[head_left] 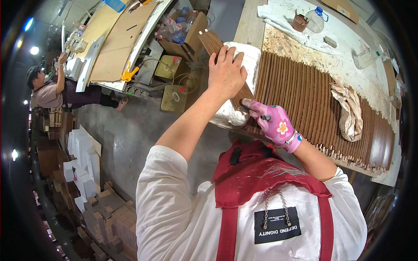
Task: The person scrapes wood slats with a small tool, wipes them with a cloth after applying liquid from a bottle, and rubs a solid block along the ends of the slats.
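A brown wooden slat point(212, 42) lies slantwise over a white foam block point(251, 54), with pale dowel pegs at its far end. My bare left hand point(226, 74) rests flat across the slat, fingers stretched and slightly apart. At the slat's near end is my right hand point(276, 124), in a pink glove with a flower print. Its forefinger and thumb close on that end; its other fingers are curled, and what lies under them is hidden. Just right of the foam block, many matching brown slats point(300, 95) stand packed side by side, pegs showing along their near ends.
A crumpled beige cloth point(348, 108) lies on the packed slats. Behind them are a clear jug point(316, 21) and a brown pot point(300, 22). Left are a box of bottles point(196, 32), yellowish metal cans point(174, 98) and a table with cardboard point(119, 48), where another person point(54, 87) works.
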The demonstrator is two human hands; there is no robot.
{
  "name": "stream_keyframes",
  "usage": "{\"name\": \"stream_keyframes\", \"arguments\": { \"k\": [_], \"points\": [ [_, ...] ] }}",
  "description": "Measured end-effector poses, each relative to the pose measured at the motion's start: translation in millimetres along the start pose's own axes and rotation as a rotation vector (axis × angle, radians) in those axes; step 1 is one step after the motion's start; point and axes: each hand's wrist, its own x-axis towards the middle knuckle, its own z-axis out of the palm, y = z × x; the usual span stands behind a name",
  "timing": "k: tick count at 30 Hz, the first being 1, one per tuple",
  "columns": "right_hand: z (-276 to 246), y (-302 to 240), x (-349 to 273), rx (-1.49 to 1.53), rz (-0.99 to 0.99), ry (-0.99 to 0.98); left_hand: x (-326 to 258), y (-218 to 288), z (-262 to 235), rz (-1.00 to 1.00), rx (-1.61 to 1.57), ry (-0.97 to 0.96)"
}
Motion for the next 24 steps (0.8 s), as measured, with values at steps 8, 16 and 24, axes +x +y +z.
{"name": "stream_keyframes", "arguments": {
  "k": [8,16,24],
  "points": [
    [-21.8,6.4,11.5,0.23,-0.139,-0.053,0.2,-3.0,3.6,0.018,-0.002,-0.027],
    [-38.3,24.1,63.4,-0.15,-0.45,-0.225,3.5,-5.7,-0.2,0.08,-0.007,-0.07],
    [-38.4,17.7,65.5,-0.289,-0.374,-0.371,0.7,-9.5,5.2,0.118,-0.027,-0.015]
  ]
}}
